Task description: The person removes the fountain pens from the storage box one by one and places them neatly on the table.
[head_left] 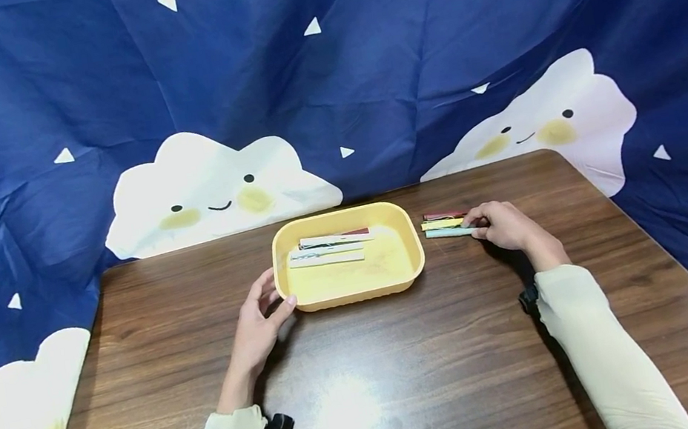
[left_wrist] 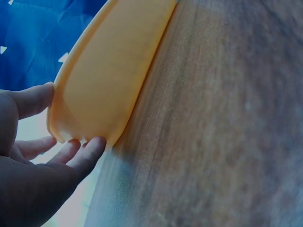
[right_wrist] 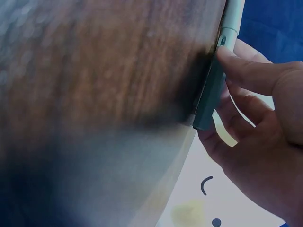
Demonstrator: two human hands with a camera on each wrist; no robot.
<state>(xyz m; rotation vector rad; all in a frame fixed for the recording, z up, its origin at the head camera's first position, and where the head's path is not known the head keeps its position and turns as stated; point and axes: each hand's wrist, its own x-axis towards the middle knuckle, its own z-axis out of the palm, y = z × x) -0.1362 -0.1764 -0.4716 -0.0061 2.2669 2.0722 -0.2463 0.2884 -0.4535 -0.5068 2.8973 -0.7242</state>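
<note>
A yellow plastic tray [head_left: 355,297] sits on the table, with several pens inside, among them a white pen [head_left: 327,259] and a dark red one partly covered by another white pen. My left hand [head_left: 259,327] holds the tray's near left corner, thumb on the front wall and fingers along the left side. To the right of the tray, my right hand [head_left: 499,224] pinches the end of a mint-green pen [right_wrist: 213,92] between thumb and fingers. Just behind that pen lie a yellow pen [head_left: 441,224] and a red pen [head_left: 442,215], side by side, their right ends near the fingers.
The brown wooden table [head_left: 409,369] carries a bright light reflection in front. Behind and around it hangs a dark blue cloth [head_left: 363,76] printed with smiling clouds and white triangles. Each wrist bears a black band, the left one [head_left: 279,427] below the sleeve edge.
</note>
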